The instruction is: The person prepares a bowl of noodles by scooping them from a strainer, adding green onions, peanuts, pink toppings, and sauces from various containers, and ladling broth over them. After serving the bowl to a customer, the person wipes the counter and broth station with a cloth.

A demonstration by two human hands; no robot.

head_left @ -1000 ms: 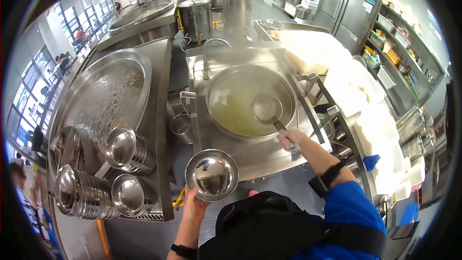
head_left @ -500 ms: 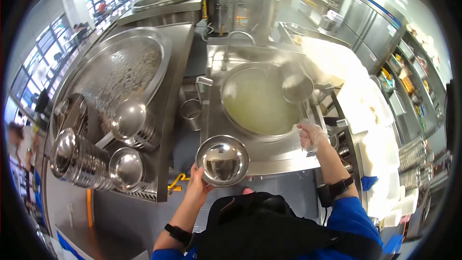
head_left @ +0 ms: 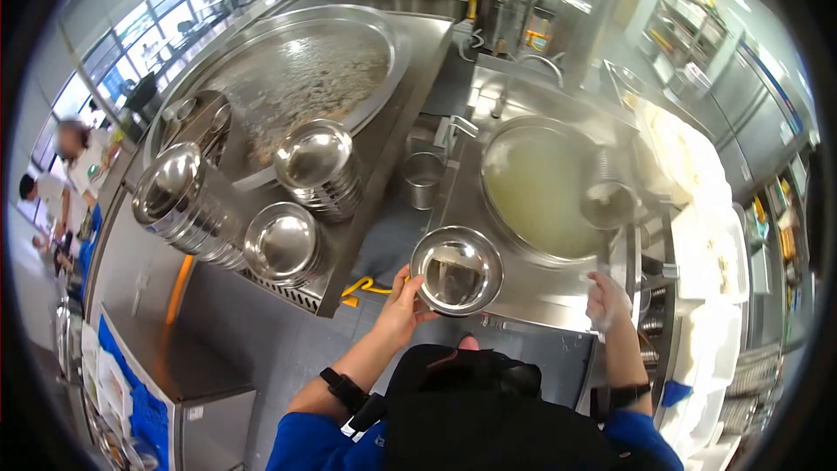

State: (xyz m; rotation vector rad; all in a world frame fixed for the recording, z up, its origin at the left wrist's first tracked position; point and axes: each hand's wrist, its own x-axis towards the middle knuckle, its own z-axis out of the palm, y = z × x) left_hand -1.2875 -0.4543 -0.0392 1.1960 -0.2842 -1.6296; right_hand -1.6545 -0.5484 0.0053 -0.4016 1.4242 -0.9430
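Note:
My left hand [head_left: 404,305] is closed on the rim of a shiny steel bowl [head_left: 457,270], which is tilted toward me in front of the cooker's edge. Nothing shows inside the bowl but reflections. In a clear plastic glove, my right hand [head_left: 607,301] is closed around the handle of a metal strainer [head_left: 608,205]. Motion blurs the strainer, so its contents cannot be made out. It hangs over the right side of a round boiler [head_left: 551,260] full of cloudy, yellowish-green liquid.
Left stand stacks of steel bowls [head_left: 281,242] beside a wide pan [head_left: 397,57] of brown broth. A metal cup [head_left: 424,176] hangs between the counters. White trays [head_left: 717,253] line the right side. People [head_left: 83,153] are at far left.
The view has turned left, so the counters appear farther right. The strainer has come slightly nearer to me over the boiler. My left hand still holds the bowl.

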